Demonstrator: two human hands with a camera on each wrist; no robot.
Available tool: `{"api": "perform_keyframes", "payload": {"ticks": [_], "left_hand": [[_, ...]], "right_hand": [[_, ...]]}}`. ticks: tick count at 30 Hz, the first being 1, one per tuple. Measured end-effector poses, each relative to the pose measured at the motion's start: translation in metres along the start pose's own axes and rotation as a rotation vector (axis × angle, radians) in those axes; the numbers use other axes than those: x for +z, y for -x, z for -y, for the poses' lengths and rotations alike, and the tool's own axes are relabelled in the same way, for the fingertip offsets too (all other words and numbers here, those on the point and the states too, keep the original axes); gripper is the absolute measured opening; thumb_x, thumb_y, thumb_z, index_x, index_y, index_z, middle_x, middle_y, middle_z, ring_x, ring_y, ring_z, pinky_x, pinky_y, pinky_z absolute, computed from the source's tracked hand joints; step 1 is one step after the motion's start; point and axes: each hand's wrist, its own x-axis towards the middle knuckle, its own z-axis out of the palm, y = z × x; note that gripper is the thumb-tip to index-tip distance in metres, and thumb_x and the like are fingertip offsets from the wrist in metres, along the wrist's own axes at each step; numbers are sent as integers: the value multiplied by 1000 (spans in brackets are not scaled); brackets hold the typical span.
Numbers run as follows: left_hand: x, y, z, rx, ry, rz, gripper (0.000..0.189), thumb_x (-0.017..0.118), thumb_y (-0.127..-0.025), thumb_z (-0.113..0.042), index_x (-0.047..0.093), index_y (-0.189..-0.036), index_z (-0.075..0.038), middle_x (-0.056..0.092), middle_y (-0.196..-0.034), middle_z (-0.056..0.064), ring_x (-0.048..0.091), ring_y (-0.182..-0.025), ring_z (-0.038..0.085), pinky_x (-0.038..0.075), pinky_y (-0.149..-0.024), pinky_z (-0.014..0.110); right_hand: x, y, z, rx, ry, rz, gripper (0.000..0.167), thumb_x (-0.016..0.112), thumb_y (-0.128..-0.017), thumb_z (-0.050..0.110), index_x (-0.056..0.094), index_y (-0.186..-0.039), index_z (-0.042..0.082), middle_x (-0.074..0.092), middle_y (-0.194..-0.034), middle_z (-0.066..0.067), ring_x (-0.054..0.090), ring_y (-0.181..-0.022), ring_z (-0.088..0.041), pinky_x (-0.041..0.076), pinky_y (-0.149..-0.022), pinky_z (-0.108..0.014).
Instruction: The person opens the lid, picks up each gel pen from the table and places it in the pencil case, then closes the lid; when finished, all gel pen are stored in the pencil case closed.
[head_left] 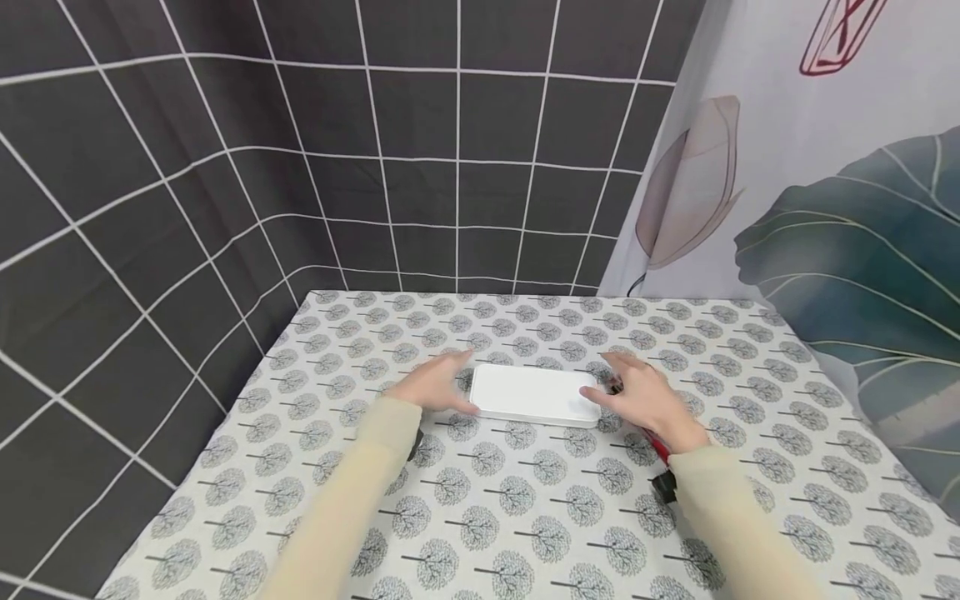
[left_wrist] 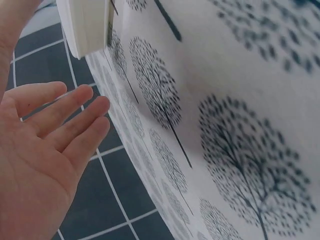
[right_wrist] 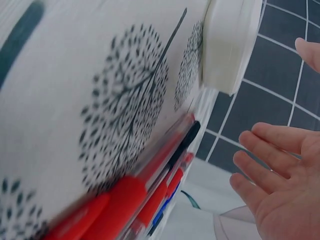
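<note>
A flat white rectangular box (head_left: 534,393) with rounded corners lies on the patterned cloth between both hands. At its left end is my left hand (head_left: 435,383), thumb and fingers spread apart. In the left wrist view, that hand's (left_wrist: 55,145) fingers are loosely extended, apart from the box (left_wrist: 87,30). My right hand (head_left: 641,398) hovers by the right end, its thumb overlapping the box's edge in the head view. The right wrist view shows a gap between this hand (right_wrist: 280,175) and the box (right_wrist: 230,50). Neither palm holds anything.
Several pens (right_wrist: 127,200) with red, black and blue parts lie on the cloth beneath my right hand, partly hidden in the head view. A tree-print cloth (head_left: 517,496) covers the table. Behind it hang a dark grid curtain (head_left: 420,117) and a leaf-print curtain (head_left: 862,250).
</note>
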Motion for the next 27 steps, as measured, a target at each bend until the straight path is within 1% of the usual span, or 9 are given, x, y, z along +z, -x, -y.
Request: {"api": "perform_keyframes", "payload": {"ticks": [5, 9, 11, 14, 17, 20, 22, 24, 27], "left_hand": [[3, -7, -2, 20, -11, 7, 116, 90, -66, -38, 22, -155, -6, 27, -160, 10, 28, -147, 30, 24, -121, 45], [7, -12, 0, 34, -34, 15, 121, 90, -64, -41, 20, -156, -6, 28, -160, 10, 30, -146, 30, 27, -119, 46], [10, -13, 1, 31, -29, 24, 123, 90, -63, -41, 18, -156, -7, 28, -160, 10, 30, -146, 30, 27, -119, 47], [13, -16, 2, 23, -8, 42, 125, 91, -61, -40, 17, -156, -8, 28, -160, 10, 32, -145, 29, 27, -119, 48], [17, -18, 4, 29, -2, 48, 124, 92, -60, -38, 20, -156, -8, 33, -158, 12, 36, -143, 30, 29, -118, 49], [20, -20, 7, 54, -25, 38, 123, 92, -59, -39, 23, -155, -7, 39, -155, 13, 40, -140, 30, 33, -116, 48], [22, -22, 8, 66, -38, 28, 122, 92, -59, -40, 24, -155, -6, 43, -152, 14, 45, -136, 29, 36, -115, 47], [23, -24, 9, 80, -30, 25, 122, 92, -59, -39, 25, -154, -5, 47, -148, 14, 49, -132, 28, 38, -113, 46], [24, -25, 8, 87, -2, 28, 121, 92, -59, -37, 25, -154, -4, 51, -145, 13, 53, -126, 27, 40, -111, 46]], "right_hand": [[5, -5, 7, -32, 1, 19, 98, 56, -84, 71, 37, -148, -1, 37, -152, -26, 34, -138, -47, 29, -113, -63], [11, -8, 13, -59, -5, 25, 97, 62, -81, 68, 39, -147, 0, 39, -151, -25, 37, -137, -46, 31, -111, -63], [14, -9, 15, -76, -7, 22, 96, 66, -80, 65, 41, -146, 0, 41, -150, -25, 39, -135, -47, 33, -110, -63], [19, -10, 17, -96, -3, 23, 97, 68, -79, 63, 41, -146, 0, 42, -149, -25, 44, -131, -47, 35, -109, -63], [23, -11, 19, -123, 16, 22, 98, 69, -78, 64, 41, -146, 0, 44, -148, -25, 50, -127, -46, 36, -108, -63], [26, -12, 22, -151, 26, 26, 98, 69, -76, 65, 43, -145, 0, 45, -147, -24, 49, -129, -45, 37, -108, -63], [27, -12, 26, -161, 23, 32, 98, 71, -75, 64, 44, -145, 1, 46, -146, -25, 49, -129, -44, 39, -106, -63], [28, -13, 29, -164, 18, 46, 99, 74, -73, 62, 44, -145, 1, 45, -147, -25, 48, -129, -44, 44, -102, -61], [29, -14, 34, -168, 23, 70, 100, 76, -72, 60, 42, -146, 1, 44, -147, -25, 52, -125, -44, 51, -95, -58]]}}
